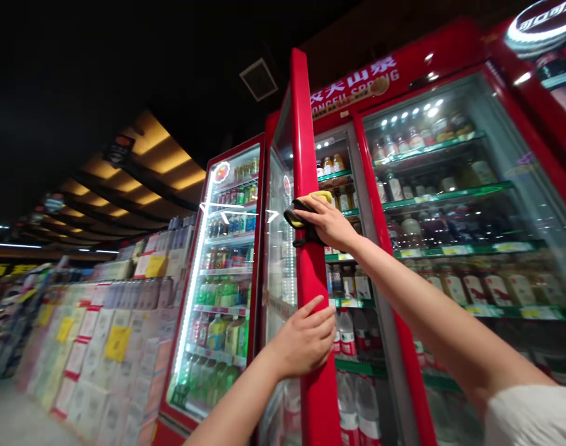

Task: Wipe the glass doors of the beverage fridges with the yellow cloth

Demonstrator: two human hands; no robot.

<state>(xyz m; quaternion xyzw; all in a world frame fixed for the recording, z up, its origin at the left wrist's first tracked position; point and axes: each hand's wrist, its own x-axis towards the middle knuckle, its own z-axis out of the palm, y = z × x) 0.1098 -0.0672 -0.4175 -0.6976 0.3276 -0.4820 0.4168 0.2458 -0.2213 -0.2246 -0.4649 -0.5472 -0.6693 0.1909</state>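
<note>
Head view: we see a red cooler door (311, 272) swung open, its narrow edge running from top centre to bottom centre. Our right hand (327, 220), mid-frame, is clamped on a yellow-and-black cloth (294, 218), pressed over that edge; its arm comes in from the lower right with a white sleeve (529, 415). Our left hand (304, 339) is lower, just below centre, fingers close together and curled round the same edge; how firmly, we cannot tell. Behind the door, right of centre, we get shelves with bottles (357, 402), red-labelled ones at the bottom. Right side: glass-fronted cooler section (450, 248), more bottles on green-edged shelves, under a red sign panel (357, 83) with white lettering. Left of centre: another lit cooler (222, 272), drinks in rows. Lower left: stacked goods (88, 371) with yellow tags (117, 342), blurry. Upper left: dark ceiling, glowing yellow panels (160, 145).
</note>
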